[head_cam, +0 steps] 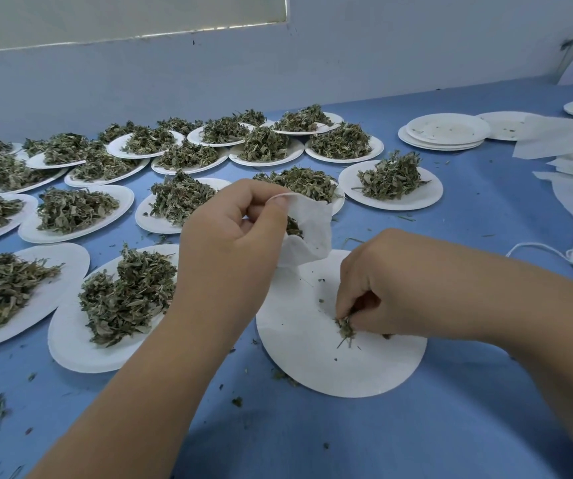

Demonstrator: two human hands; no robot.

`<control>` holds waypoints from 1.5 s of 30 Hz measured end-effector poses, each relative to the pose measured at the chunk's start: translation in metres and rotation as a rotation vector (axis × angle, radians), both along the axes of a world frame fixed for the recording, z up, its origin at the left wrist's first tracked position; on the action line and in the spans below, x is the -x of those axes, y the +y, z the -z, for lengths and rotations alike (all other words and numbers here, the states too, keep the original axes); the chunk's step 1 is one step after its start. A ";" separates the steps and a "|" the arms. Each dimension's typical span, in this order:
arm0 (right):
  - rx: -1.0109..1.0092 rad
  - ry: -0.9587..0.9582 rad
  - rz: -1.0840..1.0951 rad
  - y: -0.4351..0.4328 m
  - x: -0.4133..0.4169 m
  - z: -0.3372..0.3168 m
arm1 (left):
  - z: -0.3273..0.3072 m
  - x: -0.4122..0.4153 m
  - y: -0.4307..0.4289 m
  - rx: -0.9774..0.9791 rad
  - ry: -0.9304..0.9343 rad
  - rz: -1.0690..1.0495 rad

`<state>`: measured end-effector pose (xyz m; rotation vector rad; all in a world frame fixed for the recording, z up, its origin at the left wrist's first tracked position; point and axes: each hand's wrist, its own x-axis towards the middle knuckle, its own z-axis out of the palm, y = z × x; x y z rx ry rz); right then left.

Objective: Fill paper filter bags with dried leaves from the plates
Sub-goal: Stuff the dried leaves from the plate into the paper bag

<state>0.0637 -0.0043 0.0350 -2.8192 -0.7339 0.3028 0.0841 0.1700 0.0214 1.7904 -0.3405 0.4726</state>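
Left hand (pixel 233 243) holds up a paper filter bag (pixel 314 229) while the right hand (pixel 382 288) pinches dried leaves (pixel 345 329) off a plate.

The left hand's thumb and forefinger pinch the bag's upper rim, so it hangs mouth-up over the far edge of a nearly bare white plate (pixel 312 371) on the blue counter (pixel 416 437). Dark leaf shows inside the mouth, though I cannot tell how full the bag is. The right hand, fingers curled downward, grips a small tuft of leaves against the middle of that plate (only crumbs lie around it). To the left and behind, many heaped plates (pixel 77 354) crowd together, some overlapping. At the far right, a stack of empty plates (pixel 447 131) sits near a loose pile of spare filter bags (pixel 561 146).
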 end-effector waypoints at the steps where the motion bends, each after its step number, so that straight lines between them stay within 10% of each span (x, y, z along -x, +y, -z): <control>1: 0.010 -0.018 -0.008 0.000 0.000 0.001 | -0.001 -0.001 -0.001 -0.005 -0.004 -0.003; 7: -0.050 -0.068 -0.022 -0.002 -0.003 0.001 | -0.006 -0.011 -0.002 -0.013 -0.041 -0.028; 18: -0.899 -0.169 0.052 -0.023 0.000 -0.030 | -0.003 -0.004 -0.014 -0.103 -0.071 -0.034; 33: -0.507 -0.531 0.271 0.006 -0.001 -0.013 | 0.001 0.001 -0.026 -0.056 0.004 0.031; 41: -0.891 -0.232 0.203 -0.016 -0.002 -0.027 | -0.001 0.002 -0.016 0.041 0.080 0.030; 45: -0.451 0.100 0.153 -0.036 -0.008 -0.026 | -0.002 0.001 -0.011 0.058 0.081 -0.004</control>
